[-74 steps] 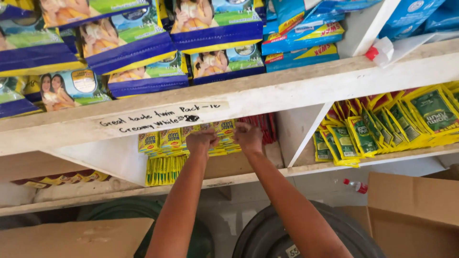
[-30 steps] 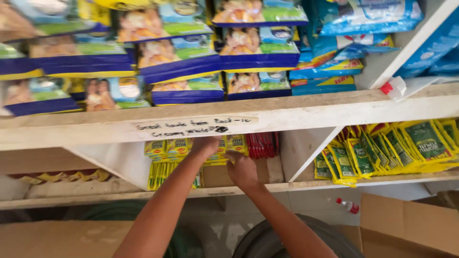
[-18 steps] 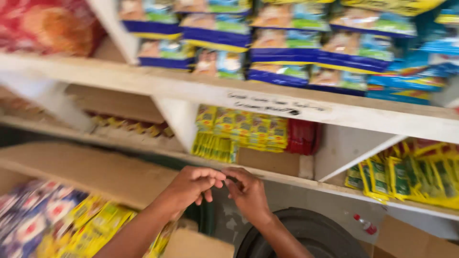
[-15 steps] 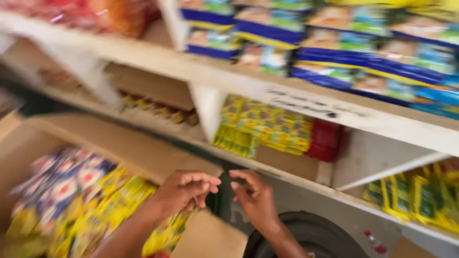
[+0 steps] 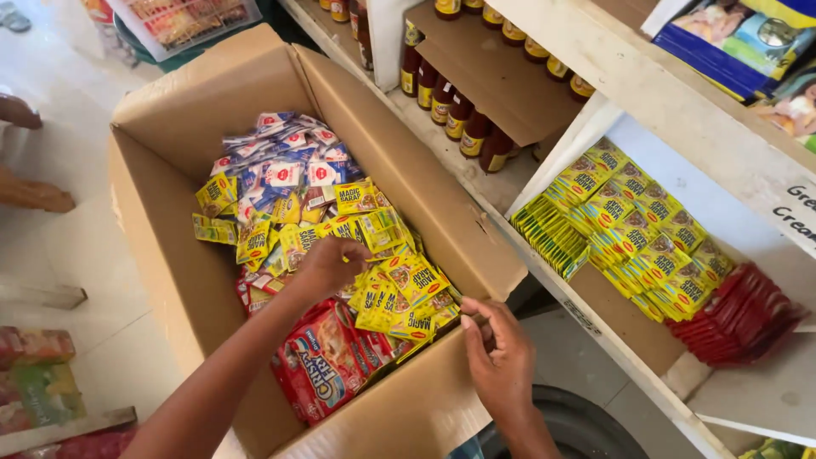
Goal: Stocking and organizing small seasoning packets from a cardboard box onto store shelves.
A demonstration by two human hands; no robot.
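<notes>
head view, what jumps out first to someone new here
A big open cardboard box at centre-left, heaped with yellow sachets, blue-white packets and red packs. The left hand is down among the yellow sachets; the right hand is at the box's near edge. More sachets fill the white shelf at right, brown bottles above.

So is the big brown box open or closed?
Open. The big brown cardboard box has its flaps folded outward, and yellow, red and blue-white sachets show inside. The left hand reaches in among them.

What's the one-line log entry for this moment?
left hand: in cardboard box, on yellow sachets | right hand: at box rim, empty | shelf sachets: stacked
</notes>
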